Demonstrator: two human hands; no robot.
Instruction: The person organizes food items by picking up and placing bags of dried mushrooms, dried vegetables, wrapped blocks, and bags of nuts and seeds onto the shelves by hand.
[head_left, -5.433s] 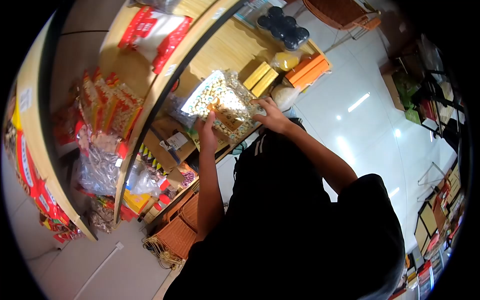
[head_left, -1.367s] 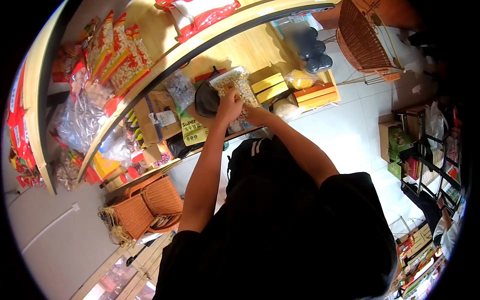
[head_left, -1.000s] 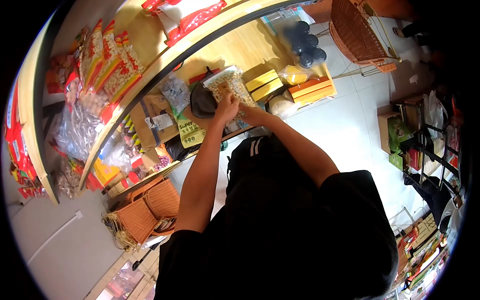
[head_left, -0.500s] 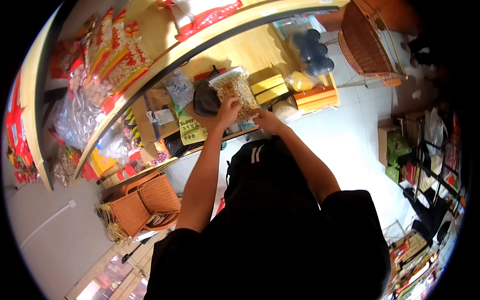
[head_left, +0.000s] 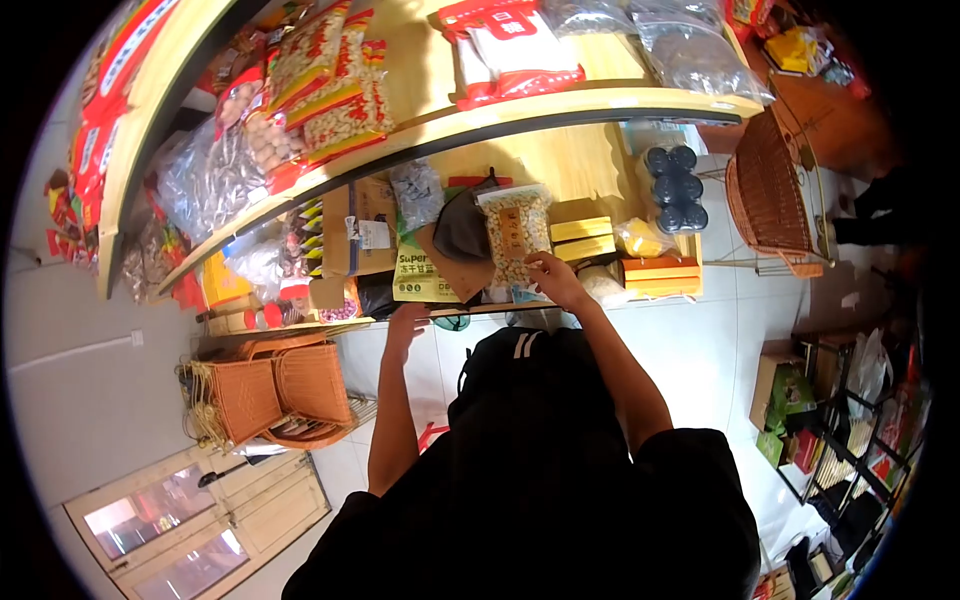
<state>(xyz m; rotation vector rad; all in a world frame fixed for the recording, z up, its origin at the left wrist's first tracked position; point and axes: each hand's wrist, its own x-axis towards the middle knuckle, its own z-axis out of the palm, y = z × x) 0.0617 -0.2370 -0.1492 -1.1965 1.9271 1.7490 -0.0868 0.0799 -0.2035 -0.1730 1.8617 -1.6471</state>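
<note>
A clear bag of pale round snacks with a brown label lies on the lower shelf. My right hand is at the bag's lower right corner, thumb and fingers pinched on its edge. Off the bag, in front of the shelf edge, my left hand is held with its fingers apart and nothing in it. A dark grey pouch touches the bag's left side, beside a green "Super" packet. Two yellow boxes sit to the bag's right.
Black-capped bottles and an orange box stand at the shelf's right. The upper shelf edge overhangs behind, bearing a red and white bag. Wicker baskets flank the shelf. A person's dark-clothed leg shows at far right.
My left hand has come off the bag and moved left and down toward me. My right hand stays at the bag's lower corner. The view has shifted, showing more of the upper shelf.
</note>
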